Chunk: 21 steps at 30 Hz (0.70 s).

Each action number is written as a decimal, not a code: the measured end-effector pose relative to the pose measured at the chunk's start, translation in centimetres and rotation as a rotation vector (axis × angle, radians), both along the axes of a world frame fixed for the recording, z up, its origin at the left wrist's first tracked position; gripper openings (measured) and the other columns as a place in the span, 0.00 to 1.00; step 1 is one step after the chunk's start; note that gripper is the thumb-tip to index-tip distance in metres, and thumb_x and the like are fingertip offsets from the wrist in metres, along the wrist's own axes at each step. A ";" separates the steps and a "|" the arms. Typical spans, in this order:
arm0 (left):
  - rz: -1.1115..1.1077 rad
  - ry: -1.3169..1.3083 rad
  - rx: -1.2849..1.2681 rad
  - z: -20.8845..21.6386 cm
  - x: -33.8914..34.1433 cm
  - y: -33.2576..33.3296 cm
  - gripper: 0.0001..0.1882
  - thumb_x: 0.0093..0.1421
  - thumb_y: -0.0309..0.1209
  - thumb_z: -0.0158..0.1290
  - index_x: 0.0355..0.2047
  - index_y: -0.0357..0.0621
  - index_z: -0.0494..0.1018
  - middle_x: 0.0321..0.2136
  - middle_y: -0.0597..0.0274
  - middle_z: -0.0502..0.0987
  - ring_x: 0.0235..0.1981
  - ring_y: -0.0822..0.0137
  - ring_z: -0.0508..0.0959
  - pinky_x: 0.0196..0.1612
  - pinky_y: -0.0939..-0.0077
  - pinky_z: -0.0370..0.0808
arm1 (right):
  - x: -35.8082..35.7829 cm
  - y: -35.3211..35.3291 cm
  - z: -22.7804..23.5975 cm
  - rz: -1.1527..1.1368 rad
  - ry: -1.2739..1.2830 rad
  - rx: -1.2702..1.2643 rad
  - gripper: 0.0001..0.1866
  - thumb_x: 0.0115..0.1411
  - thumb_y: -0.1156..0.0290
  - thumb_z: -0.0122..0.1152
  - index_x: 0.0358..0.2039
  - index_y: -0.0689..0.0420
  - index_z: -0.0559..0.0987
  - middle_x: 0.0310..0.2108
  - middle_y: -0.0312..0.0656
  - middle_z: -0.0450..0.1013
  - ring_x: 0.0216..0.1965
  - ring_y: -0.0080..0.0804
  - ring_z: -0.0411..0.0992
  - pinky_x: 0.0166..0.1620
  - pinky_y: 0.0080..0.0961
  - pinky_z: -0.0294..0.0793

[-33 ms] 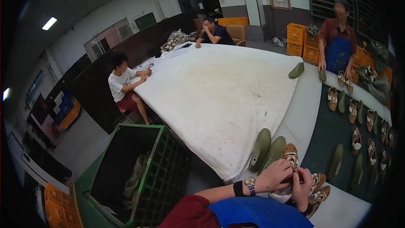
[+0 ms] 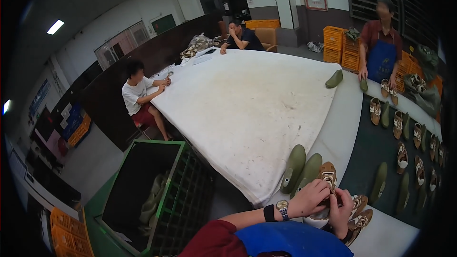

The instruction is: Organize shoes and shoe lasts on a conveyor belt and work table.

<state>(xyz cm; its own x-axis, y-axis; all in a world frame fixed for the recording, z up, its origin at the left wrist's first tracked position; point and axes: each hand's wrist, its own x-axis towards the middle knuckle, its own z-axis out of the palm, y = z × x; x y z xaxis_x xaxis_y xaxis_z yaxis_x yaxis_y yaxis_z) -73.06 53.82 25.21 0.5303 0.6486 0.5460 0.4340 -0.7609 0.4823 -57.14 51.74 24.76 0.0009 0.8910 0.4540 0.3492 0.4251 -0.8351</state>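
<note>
A brown-and-white sneaker (image 2: 327, 173) stands in front of me at the table's near edge, its toe pointing away. My left hand (image 2: 310, 199) is closed at its lacing, fingertips pinched together. Coming from the right, my right hand (image 2: 341, 213) is closed on the same spot, its thumb and fingers meeting the left ones. The fingers cover the part they pinch, and the heel is partly hidden by my hands. Two green shoe lasts (image 2: 293, 167) lie just left of the sneaker. Beside my right hand sits another pair of brown sneakers (image 2: 360, 225).
To the right, a dark green belt (image 2: 366, 162) carries rows of sneakers and green lasts. A white-covered table (image 2: 238, 109) spreads ahead. At lower left stands a green-framed bin (image 2: 183, 162) with lasts inside. A co-worker in a blue apron (image 2: 381, 59) stands at far right; two people sit beyond.
</note>
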 end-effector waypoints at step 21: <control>0.089 0.098 0.170 0.2 -0.5 1.1 0.10 0.48 0.24 0.50 0.33 0.39 0.67 0.25 0.58 0.71 0.27 0.60 0.75 0.28 0.71 0.73 | 0.6 -0.3 0.6 -0.083 -0.069 -0.050 0.16 0.50 0.78 0.57 0.42 0.62 0.73 0.33 0.42 0.68 0.23 0.27 0.67 0.26 0.20 0.67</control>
<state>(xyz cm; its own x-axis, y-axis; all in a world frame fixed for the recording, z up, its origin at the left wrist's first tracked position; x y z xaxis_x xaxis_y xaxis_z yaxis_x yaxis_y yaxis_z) -73.60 54.89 25.45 0.5310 0.5984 0.6000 0.5420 -0.7841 0.3023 -56.54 51.40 25.38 0.0460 0.9108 0.4103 0.4393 0.3505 -0.8272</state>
